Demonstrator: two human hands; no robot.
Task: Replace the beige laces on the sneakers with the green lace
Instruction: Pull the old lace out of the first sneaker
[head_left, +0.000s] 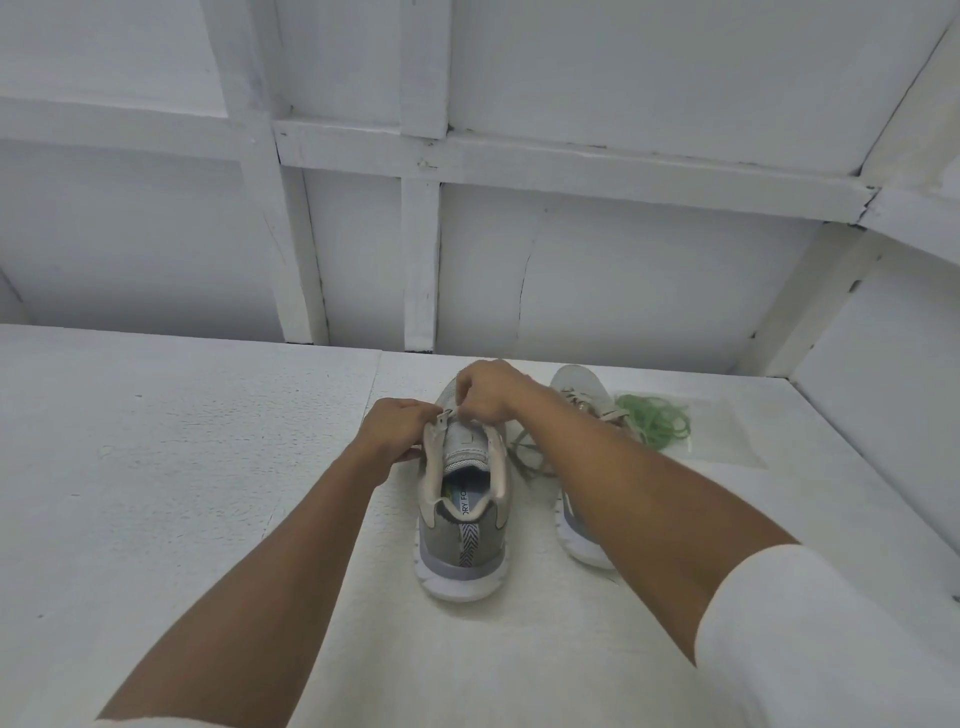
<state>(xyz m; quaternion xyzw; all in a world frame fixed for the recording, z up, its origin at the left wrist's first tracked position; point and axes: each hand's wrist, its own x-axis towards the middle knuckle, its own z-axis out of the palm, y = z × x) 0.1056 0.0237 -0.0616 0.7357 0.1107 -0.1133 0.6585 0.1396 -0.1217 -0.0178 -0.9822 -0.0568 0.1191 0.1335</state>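
Your left hand (395, 431) is at the left side of the near sneaker (462, 525), fingers curled together and clamped on the beige eyelet flap (432, 441) near its upper end. Your right hand (488, 389) reaches over the sneaker's front from the right. Its fingers are bent down and bunched, tips pinching at that same flap edge just beside your left fingertips. Whether a lace end sits between them is too small to tell.

Near sneaker: grey-beige with a white sole, upright on the white table (182, 467), heel toward you. A striped pull tab (467, 543) runs down the heel, and the grey tongue (465, 441) is exposed between the spread flaps.

Second sneaker (574, 376): just to the right, toe pointing away, mostly hidden behind your right forearm. Its beige lace (579, 400) crosses the front, with loose ends (522, 457) trailing on the table between the two sneakers.

Green lace (654, 421): a loose coil lying on a clear plastic bag (727, 436), just right of the second sneaker's front — contact with the sneaker can't be told. It is well apart from both hands.

A white sleeve (831, 649) covers your right upper arm. A white panelled wall (571, 270) stands behind the table.
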